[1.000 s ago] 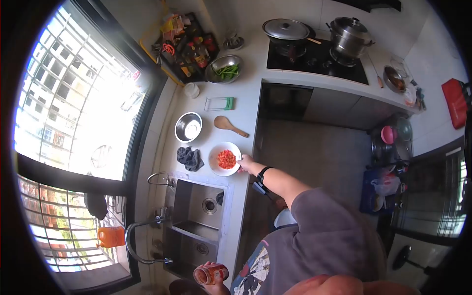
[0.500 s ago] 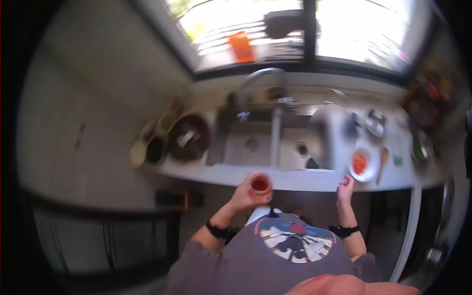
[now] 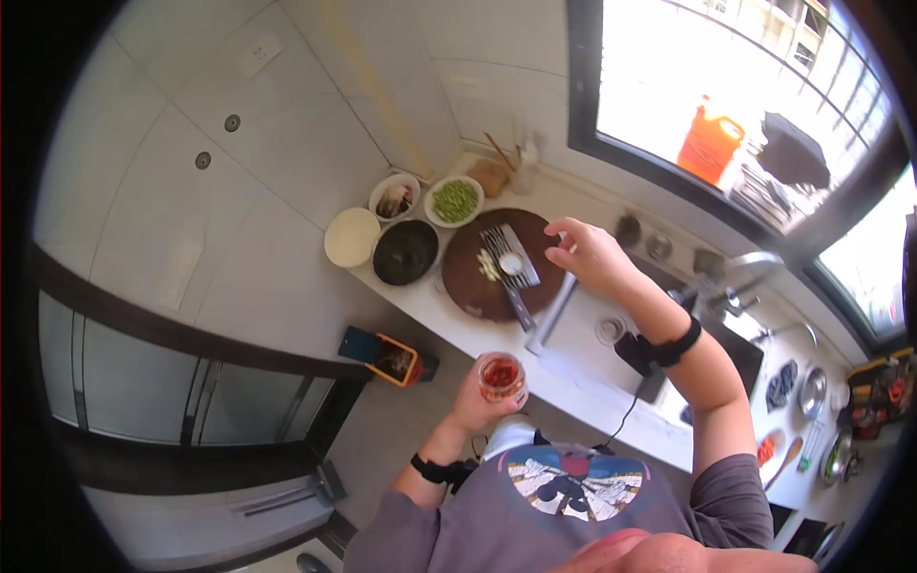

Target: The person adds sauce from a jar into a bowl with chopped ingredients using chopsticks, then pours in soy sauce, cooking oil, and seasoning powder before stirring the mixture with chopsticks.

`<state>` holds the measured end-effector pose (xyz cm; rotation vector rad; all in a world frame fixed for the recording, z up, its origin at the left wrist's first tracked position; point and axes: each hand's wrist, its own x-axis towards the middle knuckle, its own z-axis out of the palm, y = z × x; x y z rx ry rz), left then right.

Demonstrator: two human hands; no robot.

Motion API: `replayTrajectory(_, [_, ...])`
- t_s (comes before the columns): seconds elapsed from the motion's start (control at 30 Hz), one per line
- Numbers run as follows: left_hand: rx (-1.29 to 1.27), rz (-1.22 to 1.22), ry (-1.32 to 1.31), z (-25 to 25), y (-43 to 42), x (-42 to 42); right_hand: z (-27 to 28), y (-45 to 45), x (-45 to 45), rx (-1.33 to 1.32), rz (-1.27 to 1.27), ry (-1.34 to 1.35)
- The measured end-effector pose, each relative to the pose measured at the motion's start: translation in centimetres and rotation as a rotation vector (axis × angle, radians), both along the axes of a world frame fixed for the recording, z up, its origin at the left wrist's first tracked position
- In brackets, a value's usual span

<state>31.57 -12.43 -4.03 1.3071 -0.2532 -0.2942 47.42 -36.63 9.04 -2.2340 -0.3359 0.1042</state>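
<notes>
My left hand [image 3: 478,406] is wrapped round an open glass jar [image 3: 502,377] with red contents, held in front of my body. My right hand [image 3: 587,253] is raised over the right edge of a round brown chopping board [image 3: 463,277], its fingers apart and curved, with nothing in them. On the board lies a cleaver [image 3: 521,304] with a dark handle. A small white round thing [image 3: 511,263] is on its blade, and white pieces [image 3: 487,265] lie beside it.
Left of the board stand a dark bowl [image 3: 405,252], a cream bowl [image 3: 351,238] and a plate of chopped green vegetables [image 3: 455,201]. The sink [image 3: 731,349] and faucet [image 3: 755,263] are to the right. A bin [image 3: 396,361] stands below the counter.
The view has swung left along the counter to the chopping board. My right hand has let go of the plate of red pieces and moved over to the board. The jar stays in my left hand.
</notes>
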Motion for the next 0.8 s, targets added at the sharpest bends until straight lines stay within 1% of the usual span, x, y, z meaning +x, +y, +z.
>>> replayTrajectory(0.03, [0.073,0.045,0.012,0.6,2.0,1.2,-1.0,2.0,4.1,-0.085,0.025,-0.028])
replayTrajectory(0.07, [0.146,0.08,0.034,0.8,4.4,2.7,-2.7,4.2,8.8,-0.136,-0.017,-0.046])
replayTrajectory(0.1, [0.147,0.111,0.047,0.0,6.6,4.0,-4.6,6.0,13.6,-0.187,-0.065,-0.069])
replayTrajectory(0.13, [0.147,0.099,0.043,-0.6,8.3,5.3,-6.1,7.6,17.7,-0.182,-0.133,-0.072])
replayTrajectory(0.17, [0.091,0.156,0.085,-0.9,9.9,6.3,-7.7,9.0,21.3,-0.175,-0.205,-0.07])
replayTrajectory(0.2, [0.036,0.209,0.132,-1.1,11.5,6.7,-9.5,10.2,24.2,-0.174,-0.225,-0.062])
replayTrajectory(0.23, [0.038,0.188,0.136,-1.4,12.8,6.9,-11.2,11.1,26.9,-0.199,-0.324,-0.113])
replayTrajectory(0.27, [-0.034,0.234,0.205,-1.8,13.7,6.9,-12.8,11.8,28.8,-0.225,-0.422,-0.175])
replayTrajectory(0.3, [-0.107,0.283,0.278,-2.1,14.7,7.0,-14.6,12.5,30.3,-0.226,-0.437,-0.178])
replayTrajectory(0.33, [-0.109,0.273,0.275,-2.5,15.8,7.0,-16.3,13.1,31.5,-0.181,-0.483,-0.217])
replayTrajectory(0.37, [-0.131,0.338,0.288,-3.0,16.8,6.7,-17.4,13.6,32.7,-0.135,-0.523,-0.255])
replayTrajectory(0.4, [-0.151,0.404,0.301,-3.4,17.7,6.6,-17.8,14.0,33.8,-0.136,-0.525,-0.258])
replayTrajectory(0.47, [-0.116,0.437,0.31,-4.2,19.4,6.3,-18.6,14.2,35.2,-0.207,-0.523,-0.186])
replayTrajectory(0.5, [-0.079,0.471,0.321,-4.4,20.0,6.1,-17.9,14.3,35.2,-0.208,-0.526,-0.18])
replayTrajectory(0.57, [-0.106,0.479,0.335,-5.4,20.9,6.2,-16.0,13.4,33.6,-0.122,-0.624,-0.654])
replayTrajectory(0.63, [-0.121,0.48,0.321,-5.1,20.9,6.9,-10.4,11.9,28.9,0.275,-0.606,-0.725])
replayTrajectory(0.7, [-0.115,0.381,0.345,-2.9,19.6,9.1,-4.5,8.9,21.7,0.26,-0.578,-0.914])
replayTrajectory(0.73, [-0.133,0.329,0.336,-2.9,18.9,10.1,-2.4,7.3,17.9,0.47,-0.481,-0.774])
replayTrajectory(0.77, [-0.056,0.271,0.316,-2.6,18.3,11.1,0.2,6.4,14.2,0.727,-0.371,-0.587])
replayTrajectory(0.8, [0.008,0.239,0.233,-4.3,18.2,11.8,2.2,5.5,10.6,0.79,-0.289,-0.467])
